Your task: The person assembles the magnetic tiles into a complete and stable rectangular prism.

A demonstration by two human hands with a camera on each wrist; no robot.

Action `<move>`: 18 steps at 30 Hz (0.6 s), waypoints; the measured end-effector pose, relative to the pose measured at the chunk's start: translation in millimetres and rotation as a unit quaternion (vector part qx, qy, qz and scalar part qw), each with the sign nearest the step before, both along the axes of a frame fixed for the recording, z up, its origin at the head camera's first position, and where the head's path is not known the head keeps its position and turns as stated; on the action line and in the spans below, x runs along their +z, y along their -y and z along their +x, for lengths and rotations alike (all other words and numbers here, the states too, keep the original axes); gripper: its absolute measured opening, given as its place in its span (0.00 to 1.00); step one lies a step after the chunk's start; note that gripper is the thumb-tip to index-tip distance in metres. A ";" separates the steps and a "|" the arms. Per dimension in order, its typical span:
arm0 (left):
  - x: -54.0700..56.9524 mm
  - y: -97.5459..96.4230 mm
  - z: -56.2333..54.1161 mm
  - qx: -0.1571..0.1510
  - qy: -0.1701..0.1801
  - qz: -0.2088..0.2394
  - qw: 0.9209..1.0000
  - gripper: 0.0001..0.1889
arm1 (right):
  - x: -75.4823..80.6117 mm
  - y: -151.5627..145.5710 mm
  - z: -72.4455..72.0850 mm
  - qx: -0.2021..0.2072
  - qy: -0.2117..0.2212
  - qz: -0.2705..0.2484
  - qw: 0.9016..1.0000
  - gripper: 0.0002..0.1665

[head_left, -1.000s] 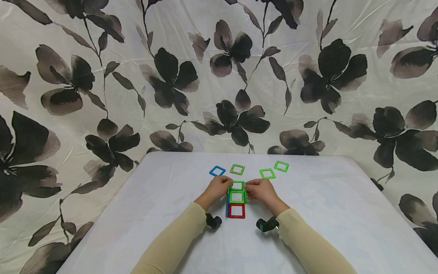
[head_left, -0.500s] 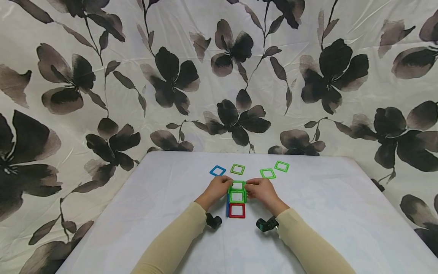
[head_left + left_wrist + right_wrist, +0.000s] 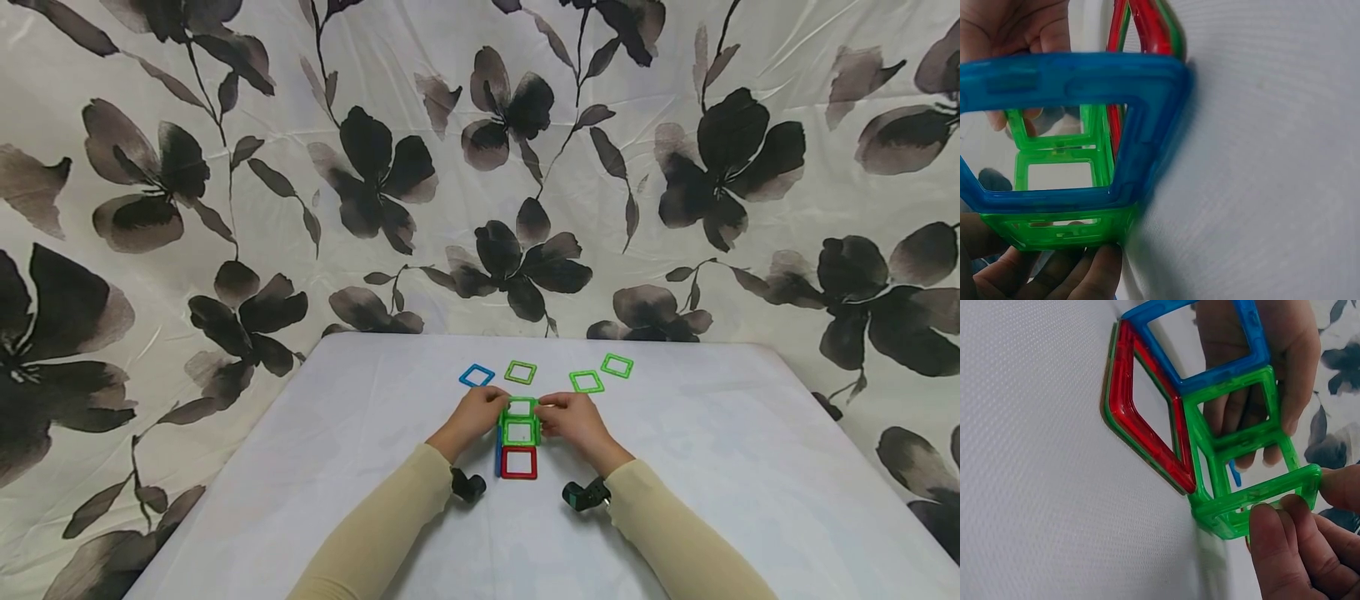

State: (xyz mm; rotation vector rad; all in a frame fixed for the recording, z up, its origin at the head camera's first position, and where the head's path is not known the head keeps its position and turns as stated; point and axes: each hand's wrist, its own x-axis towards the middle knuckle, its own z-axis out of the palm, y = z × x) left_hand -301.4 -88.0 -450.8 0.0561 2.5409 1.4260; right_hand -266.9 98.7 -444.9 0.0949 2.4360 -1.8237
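In the head view, a small structure of green magnetic tiles (image 3: 520, 419) stands mid-table between both hands. A red magnetic tile (image 3: 519, 477) lies at its near end, over a green-edged layer in the right wrist view. Along its left side stands a blue magnetic tile (image 3: 1141, 144). My left hand (image 3: 474, 415) holds the structure's far left part, fingertips against a green tile (image 3: 1072, 236) in the left wrist view. On the opposite side, my right hand (image 3: 1297, 550) pinches a green tile (image 3: 1260, 489) between thumb and fingers. The hands partly hide the structure's sides.
Beyond the hands lie several loose tiles: a blue one (image 3: 467, 371), an olive-green one (image 3: 522, 362) and two bright green ones, the nearer (image 3: 583, 372) and the farther (image 3: 619, 357). A floral cloth (image 3: 600, 192) hangs behind the white table (image 3: 360, 433).
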 end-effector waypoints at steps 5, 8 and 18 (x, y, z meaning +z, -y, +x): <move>-0.7 0.4 -0.9 0.000 0.001 0.002 1.000 0.16 | -0.6 -0.5 0.2 0.001 0.000 0.005 1.000 0.20; -1.0 0.5 -0.8 0.000 0.002 0.003 1.000 0.15 | -0.3 -0.6 0.5 0.001 0.003 0.005 1.000 0.20; 0.8 -1.2 1.2 0.006 0.003 -0.003 1.000 0.16 | 2.2 -2.5 0.3 0.014 0.012 0.024 1.000 0.20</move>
